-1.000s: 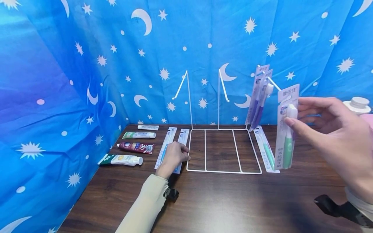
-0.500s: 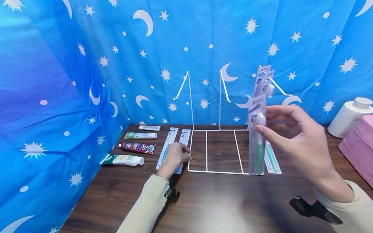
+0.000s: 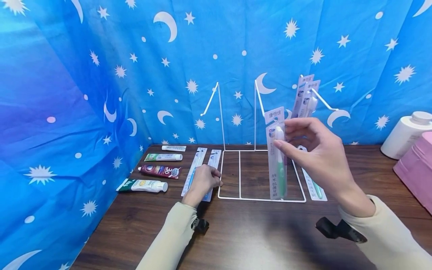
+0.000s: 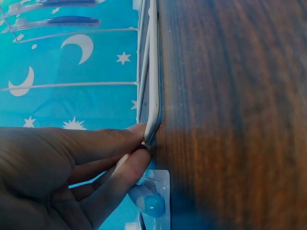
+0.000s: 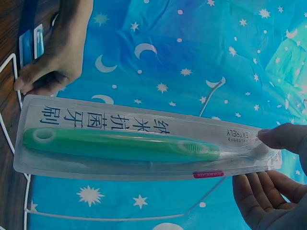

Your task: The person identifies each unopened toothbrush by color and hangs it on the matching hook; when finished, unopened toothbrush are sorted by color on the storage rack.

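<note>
My right hand (image 3: 314, 150) pinches a packaged green toothbrush (image 3: 279, 168) near its head end and holds it upright in front of the middle hook (image 3: 260, 99) of a white wire rack (image 3: 261, 200). In the right wrist view the green handle (image 5: 120, 144) shows through the clear pack. With thumb and finger, my left hand (image 3: 204, 182) pinches the front left corner of the rack's base; the left wrist view shows the wire (image 4: 152, 105) between them. Packaged purple toothbrushes (image 3: 305, 95) hang on the right hook, partly hidden by my right hand.
Two packaged blue toothbrushes (image 3: 194, 170) lie left of the rack, partly under my left hand. Another packaged green toothbrush (image 3: 315, 185) lies to its right. Several toothpaste tubes (image 3: 160, 171) line the left side. A white bottle (image 3: 406, 135) and a pink box (image 3: 416, 167) stand right.
My right hand has carried the green toothbrush leftward from beside the right hook to the middle hook. My left hand has stayed at the rack's corner.
</note>
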`<action>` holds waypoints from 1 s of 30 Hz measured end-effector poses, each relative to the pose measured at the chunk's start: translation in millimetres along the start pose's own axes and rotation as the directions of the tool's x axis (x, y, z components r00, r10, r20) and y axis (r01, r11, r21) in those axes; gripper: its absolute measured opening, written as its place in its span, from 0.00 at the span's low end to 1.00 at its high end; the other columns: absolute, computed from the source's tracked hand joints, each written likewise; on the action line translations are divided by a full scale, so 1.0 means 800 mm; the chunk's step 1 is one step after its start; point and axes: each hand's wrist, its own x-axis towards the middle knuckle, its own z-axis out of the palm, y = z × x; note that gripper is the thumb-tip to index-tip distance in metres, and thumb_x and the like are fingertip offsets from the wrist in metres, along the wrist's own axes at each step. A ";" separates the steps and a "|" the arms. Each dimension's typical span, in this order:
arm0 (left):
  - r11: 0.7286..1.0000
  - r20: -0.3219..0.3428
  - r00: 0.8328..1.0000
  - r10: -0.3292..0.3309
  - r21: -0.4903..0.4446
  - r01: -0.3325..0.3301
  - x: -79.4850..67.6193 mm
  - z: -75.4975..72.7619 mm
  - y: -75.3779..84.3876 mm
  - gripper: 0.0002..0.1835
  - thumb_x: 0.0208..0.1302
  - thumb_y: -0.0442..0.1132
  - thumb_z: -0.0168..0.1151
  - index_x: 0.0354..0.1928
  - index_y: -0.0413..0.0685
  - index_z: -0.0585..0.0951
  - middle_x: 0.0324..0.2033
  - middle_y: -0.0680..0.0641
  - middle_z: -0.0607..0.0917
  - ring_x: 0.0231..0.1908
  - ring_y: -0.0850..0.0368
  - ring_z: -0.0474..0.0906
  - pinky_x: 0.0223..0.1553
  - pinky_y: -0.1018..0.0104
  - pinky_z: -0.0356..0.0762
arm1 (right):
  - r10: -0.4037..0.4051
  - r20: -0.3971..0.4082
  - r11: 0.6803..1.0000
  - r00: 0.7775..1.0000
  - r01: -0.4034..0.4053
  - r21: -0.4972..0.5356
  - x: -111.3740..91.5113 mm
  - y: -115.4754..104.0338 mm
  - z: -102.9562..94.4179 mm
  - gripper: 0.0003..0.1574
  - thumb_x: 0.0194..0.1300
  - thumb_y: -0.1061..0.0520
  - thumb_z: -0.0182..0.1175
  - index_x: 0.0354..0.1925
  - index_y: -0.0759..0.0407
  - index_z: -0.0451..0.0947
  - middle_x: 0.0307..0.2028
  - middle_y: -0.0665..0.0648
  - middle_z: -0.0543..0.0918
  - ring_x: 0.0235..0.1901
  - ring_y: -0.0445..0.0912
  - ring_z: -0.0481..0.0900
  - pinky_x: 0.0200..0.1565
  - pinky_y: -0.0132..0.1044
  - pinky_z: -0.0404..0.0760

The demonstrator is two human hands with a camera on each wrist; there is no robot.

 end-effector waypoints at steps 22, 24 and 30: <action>0.999 0.014 0.999 -0.032 -0.010 0.032 0.002 0.001 -0.001 0.09 0.45 0.31 0.77 0.29 0.44 0.86 0.18 0.55 0.80 0.23 0.61 0.74 0.27 0.68 0.72 | -0.019 -0.008 0.999 1.000 0.019 -0.028 0.025 0.016 0.030 0.30 0.55 0.58 0.72 0.55 0.59 0.73 0.42 0.49 0.78 0.39 0.43 0.79 0.41 0.27 0.77; 0.999 0.011 0.999 -0.033 -0.009 0.033 0.002 0.000 0.000 0.09 0.45 0.31 0.77 0.29 0.44 0.86 0.18 0.55 0.80 0.22 0.61 0.75 0.26 0.68 0.71 | -0.011 -0.012 0.999 1.000 0.010 -0.046 0.028 0.021 0.032 0.30 0.56 0.57 0.72 0.55 0.59 0.73 0.42 0.49 0.78 0.40 0.43 0.78 0.41 0.27 0.77; 0.999 0.014 0.999 -0.036 -0.011 0.036 0.001 0.000 0.000 0.08 0.46 0.31 0.77 0.29 0.45 0.86 0.19 0.55 0.80 0.23 0.61 0.75 0.27 0.68 0.72 | 0.010 -0.039 0.996 0.999 -0.014 -0.084 0.042 0.035 0.040 0.29 0.58 0.54 0.71 0.55 0.60 0.73 0.42 0.52 0.78 0.41 0.42 0.77 0.43 0.29 0.77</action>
